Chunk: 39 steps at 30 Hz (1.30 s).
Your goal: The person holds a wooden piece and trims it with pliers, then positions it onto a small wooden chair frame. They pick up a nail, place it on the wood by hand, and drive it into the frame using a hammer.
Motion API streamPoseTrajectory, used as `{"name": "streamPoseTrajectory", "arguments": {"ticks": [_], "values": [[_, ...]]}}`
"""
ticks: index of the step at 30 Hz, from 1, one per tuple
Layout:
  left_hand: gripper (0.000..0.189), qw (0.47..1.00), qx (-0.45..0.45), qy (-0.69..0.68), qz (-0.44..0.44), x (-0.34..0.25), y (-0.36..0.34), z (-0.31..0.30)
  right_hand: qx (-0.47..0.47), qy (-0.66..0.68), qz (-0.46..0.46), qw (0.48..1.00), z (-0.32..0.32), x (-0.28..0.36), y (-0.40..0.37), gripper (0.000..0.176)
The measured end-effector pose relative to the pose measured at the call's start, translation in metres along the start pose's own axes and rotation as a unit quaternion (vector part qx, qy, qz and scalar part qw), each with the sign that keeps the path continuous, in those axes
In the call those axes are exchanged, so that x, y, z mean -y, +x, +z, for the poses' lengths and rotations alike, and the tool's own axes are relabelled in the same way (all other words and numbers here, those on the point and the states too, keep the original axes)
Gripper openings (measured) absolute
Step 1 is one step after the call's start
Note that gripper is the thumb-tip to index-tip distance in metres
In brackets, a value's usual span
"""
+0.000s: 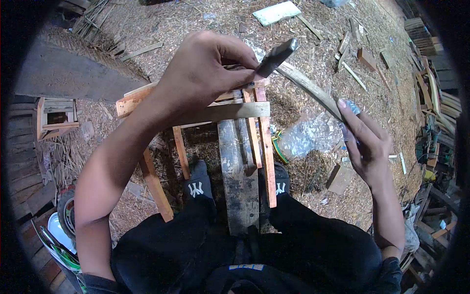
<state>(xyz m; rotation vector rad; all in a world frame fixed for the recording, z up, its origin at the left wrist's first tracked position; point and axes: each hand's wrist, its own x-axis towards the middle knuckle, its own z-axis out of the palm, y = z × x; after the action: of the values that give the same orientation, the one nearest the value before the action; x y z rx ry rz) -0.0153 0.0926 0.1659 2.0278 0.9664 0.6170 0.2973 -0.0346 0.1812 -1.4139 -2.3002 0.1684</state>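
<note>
My right hand (364,139) is wrapped round the wooden handle of a hammer (306,83). Its dark metal head reaches over to the fingertips of my left hand (210,63). Those fingers are pinched together close to the hammer head, and what they hold, if anything, is hidden. Below them lies a small wooden frame (267,147) with reddish-brown legs, resting across a worn plank bench. A pale slat (235,111) crosses the frame, partly covered by my left forearm.
The plank bench (240,196) runs between my legs. Wood shavings and offcuts cover the ground, with a pale board (276,13) at the back. Clear plastic (311,137) lies right of the frame. A bucket of tools (58,245) stands at the lower left; timber is stacked at right.
</note>
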Motion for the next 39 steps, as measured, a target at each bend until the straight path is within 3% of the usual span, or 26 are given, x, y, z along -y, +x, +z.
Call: {"name": "streamPoseTrajectory", "arguments": {"ticks": [4, 9, 22, 24, 28, 31, 39], "values": [[0.018, 0.997, -0.035, -0.047, 0.054, 0.0113, 0.0010, 0.0034, -0.002, 0.016, 0.022, 1.000, -0.0013, 0.0014, 0.0006, 0.060], [0.027, 0.994, -0.010, 0.053, 0.097, 0.0028, -0.0002, 0.0009, -0.016, 0.024, 0.021, 0.999, -0.0006, 0.0004, 0.0011, 0.057], [0.026, 0.991, -0.035, 0.067, 0.111, 0.0060, -0.0017, 0.0053, -0.035, 0.032, 0.019, 0.999, 0.0002, -0.0004, 0.0009, 0.055], [0.024, 0.995, -0.017, 0.028, 0.093, 0.0060, -0.0011, 0.0055, -0.031, 0.011, -0.022, 0.999, -0.0001, -0.0005, 0.0028, 0.057], [0.023, 0.996, -0.011, 0.032, 0.089, 0.0071, -0.0018, 0.0047, -0.041, 0.019, 0.001, 0.999, -0.0034, -0.0024, 0.0002, 0.057], [0.022, 0.997, -0.008, 0.041, 0.071, 0.0046, -0.0020, 0.0046, -0.052, 0.003, -0.032, 0.998, -0.0046, -0.0013, 0.0021, 0.057], [0.022, 0.996, -0.025, 0.058, 0.065, 0.0047, -0.0016, 0.0045, -0.016, -0.040, -0.047, 0.998, -0.0024, 0.0003, 0.0027, 0.058]]}}
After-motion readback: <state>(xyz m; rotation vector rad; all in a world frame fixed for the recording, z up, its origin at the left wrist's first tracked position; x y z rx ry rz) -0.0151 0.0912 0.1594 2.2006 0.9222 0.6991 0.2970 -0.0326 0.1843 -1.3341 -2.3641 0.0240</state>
